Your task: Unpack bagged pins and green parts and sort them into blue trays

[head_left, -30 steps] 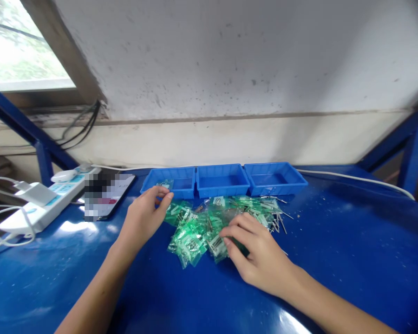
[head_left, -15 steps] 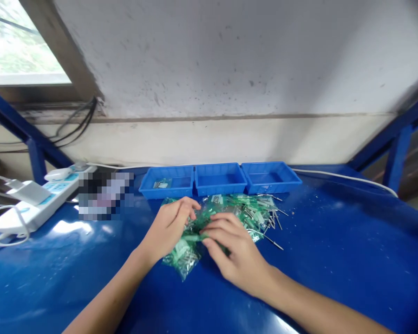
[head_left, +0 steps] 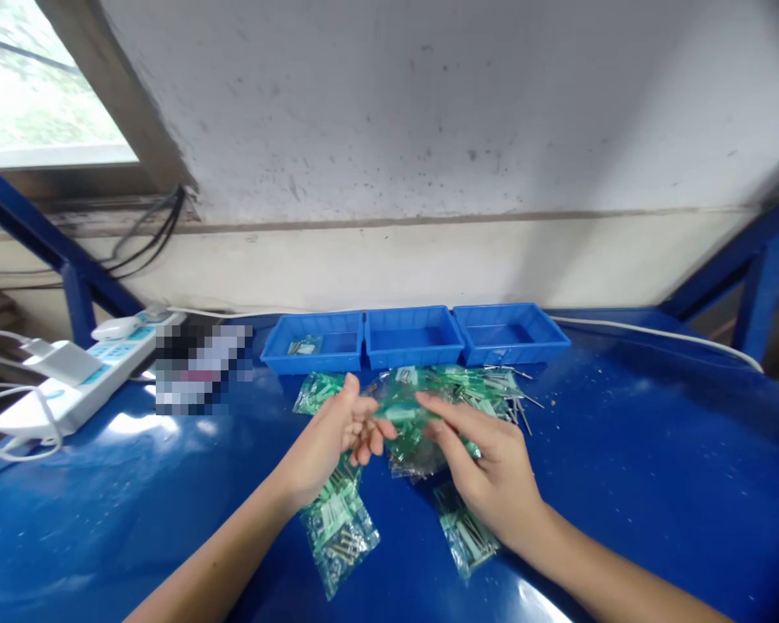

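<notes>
Small green plastic bags of metal screws lie in a pile on the blue table, just in front of three blue trays. My left hand and my right hand are raised over the pile, and both pinch the same green bag between them. Two more bags lie on the table below my hands, one under the left wrist and one under the right. The left tray holds one bag. The middle tray and the right tray look bare.
A white power strip with plugs and cables sits at the left, beside a blurred flat object. Loose screws lie right of the pile. A white cable runs along the back right. The wall stands close behind the trays.
Both hands have lifted a bag off the pile and drawn it toward me. Two bags now lie nearer the front edge. A second ago my left hand was at the left tray.
</notes>
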Tool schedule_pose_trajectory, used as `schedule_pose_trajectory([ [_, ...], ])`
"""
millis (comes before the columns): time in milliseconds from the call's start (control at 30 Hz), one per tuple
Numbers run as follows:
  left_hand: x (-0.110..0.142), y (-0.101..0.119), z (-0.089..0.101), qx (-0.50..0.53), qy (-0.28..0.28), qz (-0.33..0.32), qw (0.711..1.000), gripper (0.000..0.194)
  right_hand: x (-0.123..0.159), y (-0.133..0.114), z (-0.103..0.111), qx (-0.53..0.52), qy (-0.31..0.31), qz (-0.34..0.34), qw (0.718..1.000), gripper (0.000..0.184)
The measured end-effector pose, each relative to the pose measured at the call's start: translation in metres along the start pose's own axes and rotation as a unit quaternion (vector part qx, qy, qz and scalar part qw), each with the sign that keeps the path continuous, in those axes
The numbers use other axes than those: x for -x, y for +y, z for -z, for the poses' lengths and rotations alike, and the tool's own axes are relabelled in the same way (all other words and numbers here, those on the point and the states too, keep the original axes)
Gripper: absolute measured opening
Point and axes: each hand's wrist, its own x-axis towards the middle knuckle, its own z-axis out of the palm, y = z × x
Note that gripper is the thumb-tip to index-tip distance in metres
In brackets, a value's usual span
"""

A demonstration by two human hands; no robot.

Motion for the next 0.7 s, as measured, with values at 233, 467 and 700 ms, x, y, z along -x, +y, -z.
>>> schedule_pose_trajectory([
  [233, -0.002, 0.002, 0.0, 0.0, 0.045, -0.071, 0.996, 0.018, 0.002, 0.002, 0.0, 0.013, -0.037, 0.034, 0.999, 0.042],
  [467, 0.005, -0.006, -0.004, -0.28, 0.1, -0.394, 0.87, 0.013, -0.008, -0.002, 0.004, -0.019, -0.016, -0.121, 0.992, 0.018],
  [700, 0.007, -0.012, -0.008, -0.402, 0.023, -0.471, 0.785, 0.027, -0.005, -0.001, 0.001, -0.12, -0.061, -0.186, 0.973, 0.032],
])
